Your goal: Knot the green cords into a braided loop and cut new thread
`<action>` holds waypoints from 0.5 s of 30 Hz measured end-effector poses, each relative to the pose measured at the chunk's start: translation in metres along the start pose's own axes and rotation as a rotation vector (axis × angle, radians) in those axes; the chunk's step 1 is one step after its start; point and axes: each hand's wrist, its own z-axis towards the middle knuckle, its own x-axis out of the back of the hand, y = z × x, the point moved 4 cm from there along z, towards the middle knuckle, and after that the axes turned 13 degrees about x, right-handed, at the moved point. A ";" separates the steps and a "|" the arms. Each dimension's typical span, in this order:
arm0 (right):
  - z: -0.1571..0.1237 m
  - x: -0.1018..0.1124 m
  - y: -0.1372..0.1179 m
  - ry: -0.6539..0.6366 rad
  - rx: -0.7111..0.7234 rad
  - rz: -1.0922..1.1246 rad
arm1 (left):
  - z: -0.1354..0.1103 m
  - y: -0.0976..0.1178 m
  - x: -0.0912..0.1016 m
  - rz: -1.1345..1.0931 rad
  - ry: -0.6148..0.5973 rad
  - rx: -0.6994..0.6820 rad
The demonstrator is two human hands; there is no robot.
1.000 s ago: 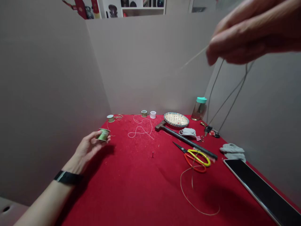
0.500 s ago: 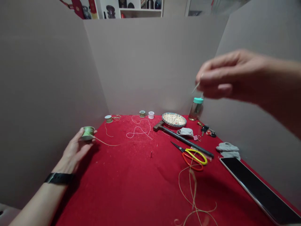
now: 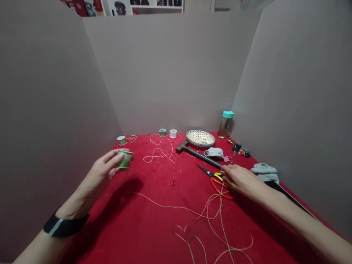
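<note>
My left hand (image 3: 103, 170) is raised over the left side of the red cloth, closed on a spool of green thread (image 3: 125, 160). Low at the right, my right hand (image 3: 239, 178) has its fingers closed at the yellow loop of the scissors (image 3: 216, 180), hiding part of it. Black blades point away to the left, and the red loop shows below the fingers. The hammer (image 3: 202, 155) runs under the same hand, its handle end hidden. Loose tan cord (image 3: 176, 207) lies in curves across the front, partly over the scissors.
Behind are several thread spools, including a white spool (image 3: 173, 134), a woven basket (image 3: 200, 138) and a bottle with a teal lid (image 3: 226, 124). A small nail (image 3: 173, 182) stands mid-cloth. Keys (image 3: 236, 148), grey cloth (image 3: 264, 169) and a dark tablet lie right. Grey panels (image 3: 170, 73) enclose the sides.
My right hand came down from the air to the scissors, and the thin strand in it is no longer seen there. My left hand moved right with the spool, and cord now spreads across the front.
</note>
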 end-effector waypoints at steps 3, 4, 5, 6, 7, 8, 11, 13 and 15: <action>0.004 -0.011 0.001 0.004 -0.020 -0.112 | -0.007 0.004 -0.025 0.098 -0.082 -0.041; 0.005 -0.013 0.000 0.011 -0.023 -0.138 | -0.009 0.005 -0.032 0.115 -0.109 -0.053; 0.006 -0.015 -0.002 0.016 -0.023 -0.157 | -0.010 0.006 -0.037 0.128 -0.134 -0.065; 0.006 -0.017 -0.002 0.017 -0.018 -0.167 | -0.012 0.007 -0.041 0.138 -0.155 -0.078; 0.006 -0.021 -0.003 0.016 -0.008 -0.167 | -0.014 0.008 -0.045 0.144 -0.171 -0.092; 0.006 -0.025 -0.003 0.016 0.005 -0.158 | -0.017 0.009 -0.048 0.149 -0.181 -0.106; 0.006 -0.038 -0.003 0.055 0.057 -0.088 | -0.024 0.012 -0.057 0.163 -0.212 -0.127; 0.006 -0.043 -0.001 0.145 0.093 -0.009 | -0.029 0.012 -0.062 0.172 -0.246 -0.115; 0.003 -0.041 0.001 0.279 0.128 0.098 | -0.033 0.011 -0.064 0.174 -0.288 -0.094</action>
